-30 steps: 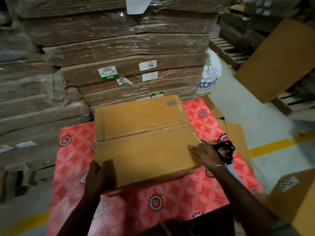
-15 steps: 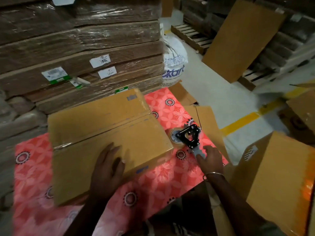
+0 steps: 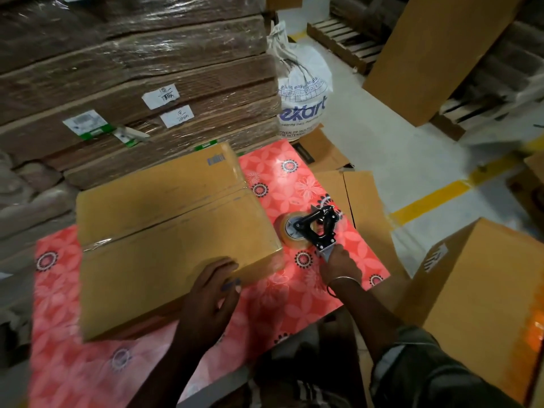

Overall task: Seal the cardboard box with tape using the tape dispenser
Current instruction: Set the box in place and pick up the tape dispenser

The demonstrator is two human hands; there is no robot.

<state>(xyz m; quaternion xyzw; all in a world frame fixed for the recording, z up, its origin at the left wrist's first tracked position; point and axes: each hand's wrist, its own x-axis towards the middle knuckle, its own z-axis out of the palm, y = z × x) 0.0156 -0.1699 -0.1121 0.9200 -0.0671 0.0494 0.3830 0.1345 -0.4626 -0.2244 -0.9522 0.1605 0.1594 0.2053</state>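
— On the red floral cloth [image 3: 288, 293], what lies where?
— Cardboard box [image 3: 164, 242], left hand [image 3: 212, 290] flat on its near corner. Beside it, right hand [image 3: 338, 265] grips the tape dispenser [image 3: 312, 229].
— Around?
— Wrapped cardboard stacks [image 3: 132, 75] behind; another box [image 3: 482, 301] right.

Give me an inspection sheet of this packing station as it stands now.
Surface: table under a red floral cover.
Job's things: cardboard box lies flat, clear tape along its centre seam; tape dispenser stands beside it on the cover.
Clutter: flat cardboard sheets at the table's far right edge.
Grips: left hand rests on the box's near corner; right hand is closed on the dispenser's handle.
Cables: nothing seen.
Surroundings: wrapped cardboard stacks, white sack, another box, yellow floor line.
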